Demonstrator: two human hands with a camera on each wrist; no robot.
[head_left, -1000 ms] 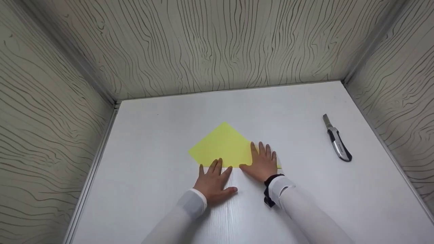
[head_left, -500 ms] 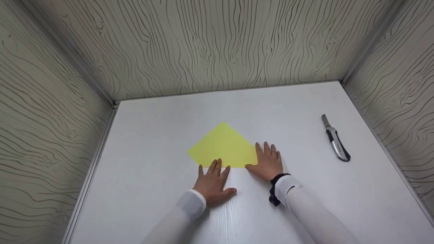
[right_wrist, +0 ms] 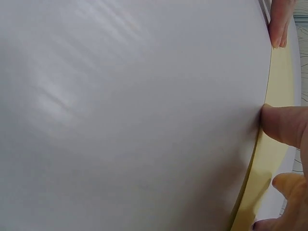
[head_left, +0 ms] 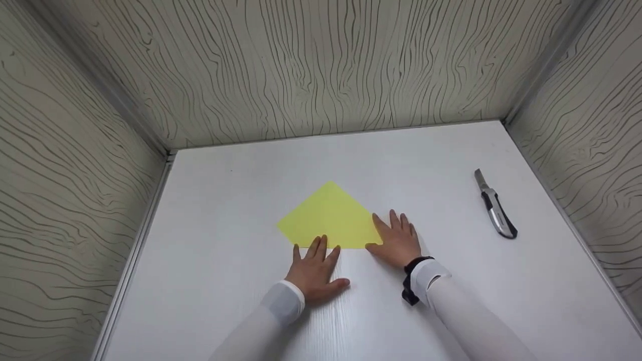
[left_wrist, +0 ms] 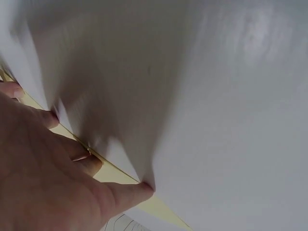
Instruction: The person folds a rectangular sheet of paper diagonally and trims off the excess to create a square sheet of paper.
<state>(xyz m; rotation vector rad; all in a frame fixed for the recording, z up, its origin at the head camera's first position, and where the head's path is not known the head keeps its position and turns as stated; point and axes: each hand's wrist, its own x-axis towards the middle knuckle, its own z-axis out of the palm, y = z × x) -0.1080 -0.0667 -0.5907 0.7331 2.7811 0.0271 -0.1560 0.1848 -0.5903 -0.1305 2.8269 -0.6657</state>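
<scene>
A yellow sheet of paper (head_left: 328, 215) lies on the white table, its peak pointing away and a straight edge facing me. It looks folded along that near edge. My left hand (head_left: 313, 276) rests palm down with spread fingers, their tips along the near edge; the left wrist view shows them pressing on the paper (left_wrist: 159, 209). My right hand (head_left: 398, 245) lies over the sheet's right end and hides that corner. Its thumb (right_wrist: 286, 124) presses the near edge in the right wrist view, and its index fingertip touches the upper right edge.
A utility knife (head_left: 495, 205) with a silver and black handle lies at the right of the white table (head_left: 225, 200), blade out and pointing away. Walls with a wood-grain pattern (head_left: 321, 65) enclose the table at the back and both sides.
My right hand has slid to the right along the paper's near edge, and its index finger has spread away from the other fingers. The left hand has stayed in place.
</scene>
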